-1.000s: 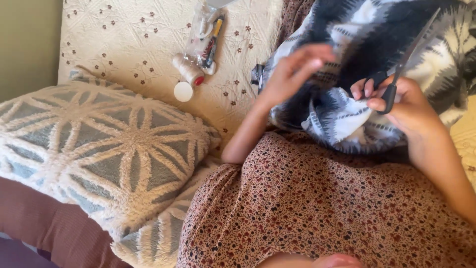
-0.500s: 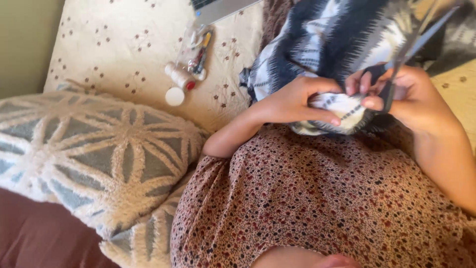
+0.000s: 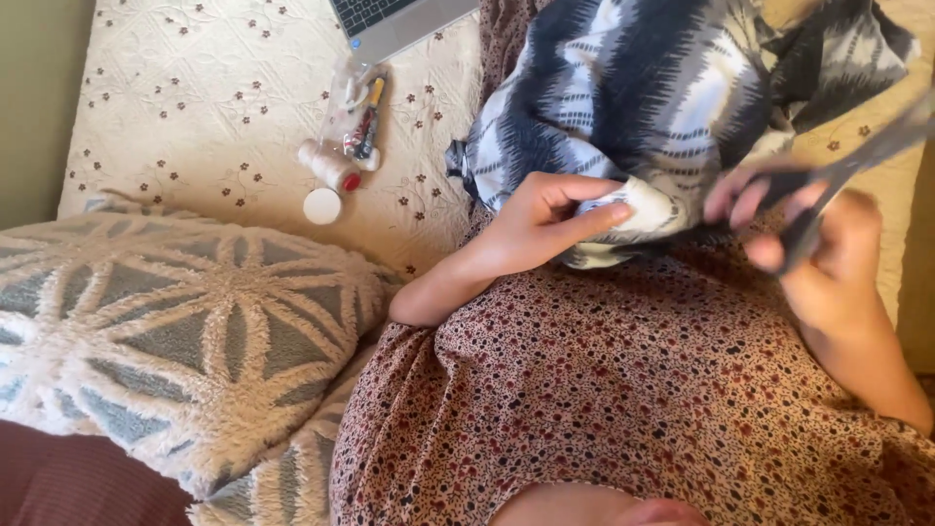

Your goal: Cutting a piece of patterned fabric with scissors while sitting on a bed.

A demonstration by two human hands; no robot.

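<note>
Left hand (image 3: 541, 219) first: its fingers (image 3: 596, 216) are pressed together on a pale fold of the patterned cloth (image 3: 643, 97), thumb on top, pinching the edge just above the lap. Right hand (image 3: 813, 258) is a bit blurred, but its fingers (image 3: 730, 195) are curled through the dark handles of a pair of scissors (image 3: 847, 166), closed on them, and the blades angle up and away toward the top right corner; whether the blades are parted I cannot tell. The scissors sit just beside the pinched fold, close to the left hand's fingertips. The cloth itself, navy and white with a zigzag weave, is bunched up and spills from the two hands toward the top of the view, lying over the lap. Under the forearms, a brown dress with a small floral print (image 3: 633, 409) fills the lower middle. Out to the left, on the cream quilted bedspread (image 3: 195, 107), lies a small clear bag (image 3: 355, 117) with tubes inside, touching a spool of pale thread (image 3: 329, 164), and a white round cap (image 3: 322, 206) just below it. A laptop corner (image 3: 394, 19) pokes in at the top edge. Lower left, a tufted grey and white cushion (image 3: 166, 331).
</note>
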